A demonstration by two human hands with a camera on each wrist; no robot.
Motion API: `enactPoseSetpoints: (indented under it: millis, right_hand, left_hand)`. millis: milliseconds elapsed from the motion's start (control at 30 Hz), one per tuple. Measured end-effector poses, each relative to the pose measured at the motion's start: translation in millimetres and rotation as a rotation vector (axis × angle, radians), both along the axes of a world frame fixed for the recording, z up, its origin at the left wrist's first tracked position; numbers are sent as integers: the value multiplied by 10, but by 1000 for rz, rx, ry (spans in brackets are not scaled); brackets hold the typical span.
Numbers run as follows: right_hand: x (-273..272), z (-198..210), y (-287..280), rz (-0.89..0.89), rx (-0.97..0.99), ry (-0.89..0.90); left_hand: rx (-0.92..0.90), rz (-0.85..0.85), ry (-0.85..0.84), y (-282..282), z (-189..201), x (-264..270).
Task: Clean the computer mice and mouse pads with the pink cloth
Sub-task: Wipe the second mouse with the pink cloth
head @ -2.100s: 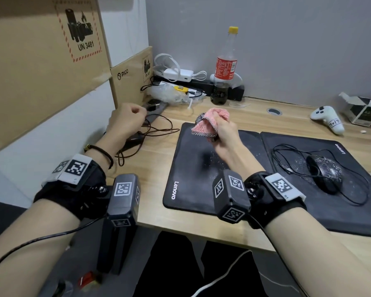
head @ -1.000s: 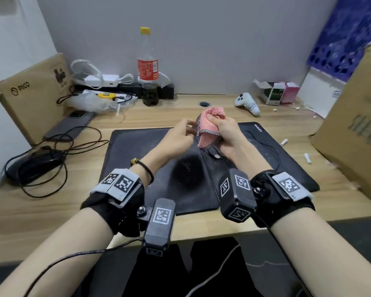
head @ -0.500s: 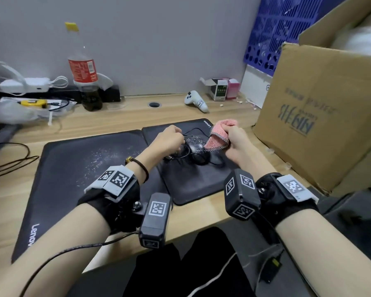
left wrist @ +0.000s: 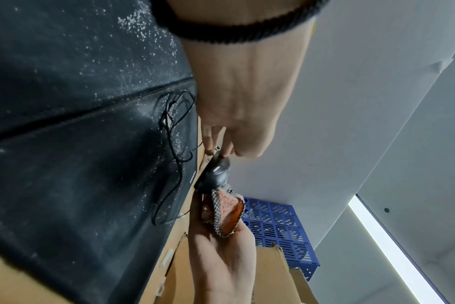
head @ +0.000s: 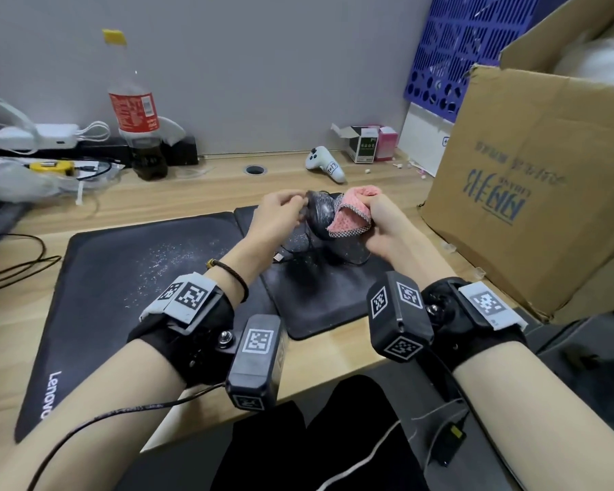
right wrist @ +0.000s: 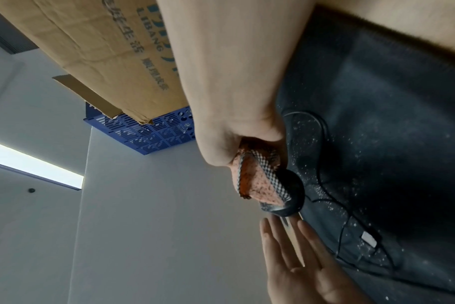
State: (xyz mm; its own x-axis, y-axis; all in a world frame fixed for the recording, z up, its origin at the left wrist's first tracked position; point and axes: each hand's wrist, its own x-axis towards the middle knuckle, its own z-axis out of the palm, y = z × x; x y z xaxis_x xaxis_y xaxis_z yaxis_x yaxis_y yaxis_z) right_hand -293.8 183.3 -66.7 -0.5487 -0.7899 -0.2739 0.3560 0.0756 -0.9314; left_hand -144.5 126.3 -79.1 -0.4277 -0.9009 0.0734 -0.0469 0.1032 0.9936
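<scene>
A black wired mouse (head: pixel 319 214) is held up above the right mouse pad (head: pixel 319 295). My left hand (head: pixel 295 207) pinches its front end, which the left wrist view shows at the mouse (left wrist: pixel 216 172). My right hand (head: pixel 369 216) grips the bunched pink cloth (head: pixel 351 214) and presses it against the mouse's right side; the right wrist view shows the cloth (right wrist: pixel 257 176) lying on the mouse (right wrist: pixel 292 195). The large left mouse pad (head: pixel 121 278) is sprinkled with white specks. The mouse's cable and USB plug (head: pixel 279 257) lie on the right pad.
A big cardboard box (head: pixel 529 193) stands close on the right at the desk edge. At the back are a cola bottle (head: pixel 139 129), a white controller (head: pixel 325 164) and small boxes (head: pixel 369 143). Loose black cables (head: pixel 15 260) lie far left.
The view swung right. My left hand left the far-left mouse, crossed to the right pad, and took hold of this mouse and raised it. My right hand brought the cloth against it.
</scene>
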Motion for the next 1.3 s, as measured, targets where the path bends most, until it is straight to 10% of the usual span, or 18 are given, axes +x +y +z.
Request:
enactPoseSetpoints:
  millis: [233, 467, 967, 1167, 1300]
  right_hand:
    - [225, 136, -93, 72, -116, 20]
    - [508, 86, -184, 218, -110, 61]
    - [799, -58, -487, 169, -98, 402]
    - [1087, 160, -613, 397, -302, 99]
    - [1097, 198, -670, 297, -258, 290]
  left_hand:
    - [298, 165, 534, -159, -1, 68]
    - [623, -183, 654, -226, 30, 340]
    - [540, -77, 324, -199, 80, 1082]
    - [464, 21, 260, -224, 160, 1146]
    - [417, 2, 278, -202, 164, 1025]
